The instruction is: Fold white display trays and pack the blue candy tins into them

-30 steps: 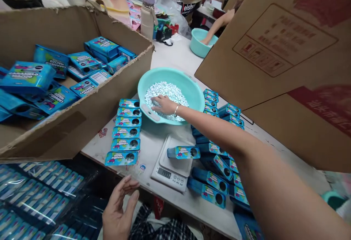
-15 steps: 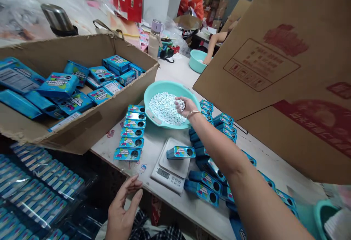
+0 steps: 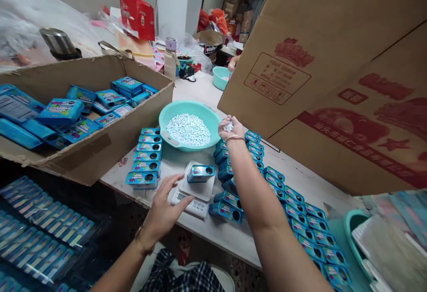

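Observation:
In my right hand (image 3: 231, 128), palm up and fingers curled, lies a small heap of white candies (image 3: 228, 127); the hand is at the right rim of a turquoise basin (image 3: 163, 134). Many more candies (image 3: 188, 129) fill the basin's bottom. My left hand (image 3: 170, 203) holds nothing, thumb and fingers apart, beside a white digital scale (image 3: 196, 207). One blue tin (image 3: 201, 173) with a round dark opening stands on the scale's plate. A row of similar tins (image 3: 142, 179) stands left of the scale, and several rows of tins (image 3: 227, 212) stand to its right.
A cardboard box (image 3: 133, 118) with blue tins is at the left. Below it are plastic-wrapped trays of tins (image 3: 43, 234). A large carton (image 3: 283, 118) walls off the right side. Behind it, a co-worker's hand (image 3: 232, 64) is near another turquoise basin (image 3: 220, 78).
My right hand has moved from over the basin to its right rim, carrying the candies. My left hand has come forward and right, up to the scale. The view has shifted.

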Demonstrator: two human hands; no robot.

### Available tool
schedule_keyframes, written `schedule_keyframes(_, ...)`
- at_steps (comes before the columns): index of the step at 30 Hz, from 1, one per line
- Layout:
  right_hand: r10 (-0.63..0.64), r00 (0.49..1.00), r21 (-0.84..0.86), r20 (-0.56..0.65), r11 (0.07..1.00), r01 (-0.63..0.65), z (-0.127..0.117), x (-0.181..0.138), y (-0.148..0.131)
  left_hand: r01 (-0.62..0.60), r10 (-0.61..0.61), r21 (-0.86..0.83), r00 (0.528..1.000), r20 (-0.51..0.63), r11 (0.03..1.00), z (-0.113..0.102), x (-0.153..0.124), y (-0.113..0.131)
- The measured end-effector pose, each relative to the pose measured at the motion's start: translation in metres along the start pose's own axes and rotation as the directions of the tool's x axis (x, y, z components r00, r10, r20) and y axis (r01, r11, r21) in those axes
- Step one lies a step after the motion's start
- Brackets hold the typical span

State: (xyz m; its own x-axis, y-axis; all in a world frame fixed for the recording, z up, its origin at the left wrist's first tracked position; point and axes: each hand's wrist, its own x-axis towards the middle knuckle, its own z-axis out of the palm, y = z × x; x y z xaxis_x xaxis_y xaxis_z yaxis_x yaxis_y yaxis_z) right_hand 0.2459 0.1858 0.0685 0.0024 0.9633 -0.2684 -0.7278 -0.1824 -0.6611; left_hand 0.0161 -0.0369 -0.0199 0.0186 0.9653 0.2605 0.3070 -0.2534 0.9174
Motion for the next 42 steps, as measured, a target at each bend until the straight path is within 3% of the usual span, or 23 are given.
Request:
schedule_keyframes(3,-0.067,0.991,0.187,-0.119,0.978,0.089,-0.015,-0.048,-0.003,-0.166,0.159,0.068,0.982,0.097,0.984,0.014,0.034,0.008)
schedule_keyframes(6,-0.046,0.99,0.307,-0.134,0.948,0.085,-0.031,-0.095,0.011,-0.262,0.242,0.091,0.952,0.188,0.961,0.027,0.055,0.009)
schedule_keyframes(11,0.014,0.986,0.318,-0.166,0.947,0.04,-0.051,-0.136,0.035,-0.333,0.284,0.13,0.913,0.294,0.934,0.043,0.075,0.005)
schedule_keyframes(15,0.054,0.974,0.37,-0.219,0.928,0.031,-0.055,-0.14,0.04,-0.348,0.29,0.154,0.906,0.308,0.925,0.047,0.084,0.002)
schedule_keyframes(19,0.066,0.983,0.395,-0.172,0.919,0.007,-0.05,-0.138,0.042,-0.309,0.258,0.113,0.908,0.331,0.944,0.052,0.086,0.001)
schedule_keyframes(31,-0.085,0.971,0.066,-0.223,0.993,0.102,-0.026,-0.112,0.066,-0.272,0.25,0.03,0.918,0.308,0.962,0.051,0.085,-0.002)
schedule_keyframes(42,-0.178,0.94,0.015,-0.292,0.982,0.19,-0.019,-0.116,0.075,-0.274,0.261,-0.007,0.905,0.337,0.962,0.056,0.087,-0.003)
